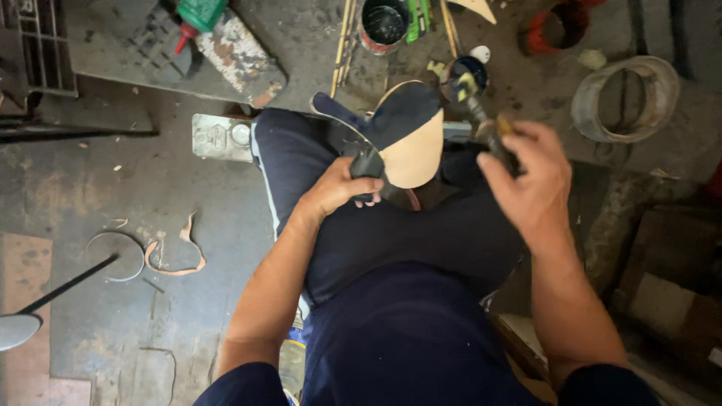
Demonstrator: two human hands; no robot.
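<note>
I sit with dark blue trousers, looking down at my lap. My left hand (340, 188) grips a shoe upper on a last, its tan insole (415, 146) facing up and a dark blue flap (398, 113) folded over its far end. My right hand (530, 180) is closed around a brush handle; the brush (470, 94) points away from me, its yellowish bristle tip beside a small dark glue pot (468, 71) on the floor. The brush tip is just right of the insole's far end.
A red-rimmed tin (383, 24) and thin wooden sticks (344, 45) lie ahead. A metal ring (626, 98) sits at right, a green bottle with red nozzle (197, 16) on a worn board (241, 56) at upper left. Leather scraps (174, 252) lie on the floor left.
</note>
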